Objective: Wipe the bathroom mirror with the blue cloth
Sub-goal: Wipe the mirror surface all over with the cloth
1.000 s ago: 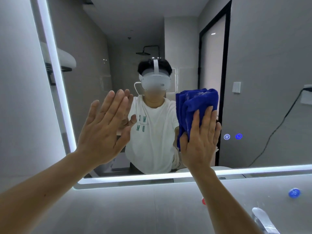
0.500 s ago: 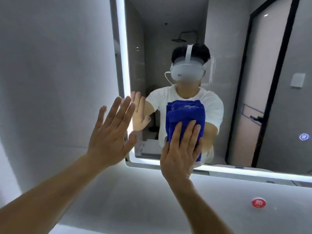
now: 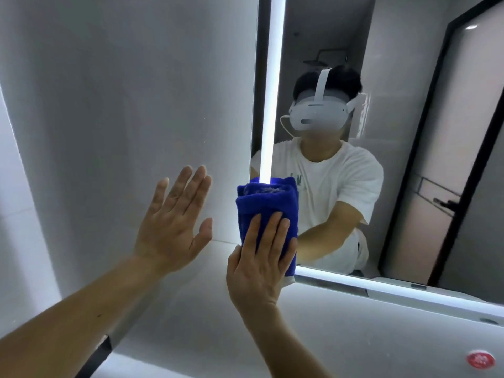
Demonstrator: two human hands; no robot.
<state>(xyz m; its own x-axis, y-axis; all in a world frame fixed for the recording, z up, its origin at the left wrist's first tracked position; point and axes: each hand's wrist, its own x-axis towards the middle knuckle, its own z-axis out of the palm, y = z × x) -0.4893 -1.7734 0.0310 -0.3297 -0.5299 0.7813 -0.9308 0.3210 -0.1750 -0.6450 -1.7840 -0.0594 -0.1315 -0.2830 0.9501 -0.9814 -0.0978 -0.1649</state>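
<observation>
The folded blue cloth (image 3: 266,208) lies against the lower left corner of the bathroom mirror (image 3: 403,148), over its lit left edge strip. My right hand (image 3: 263,264) presses the cloth flat on the glass with straight fingers. My left hand (image 3: 173,227) is spread with straight fingers against the grey wall just left of the mirror; it holds nothing. The mirror reflects a person in a white shirt wearing a headset.
A grey wall (image 3: 122,105) fills the left side. Below the mirror runs a lit bottom strip (image 3: 381,289) and a pale panel with a red round sticker (image 3: 480,360). A black-framed door shows in the reflection at the right.
My right hand has slid the cloth leftward to the mirror's lower left corner. My left hand has moved off the glass onto the wall. The view has swung left.
</observation>
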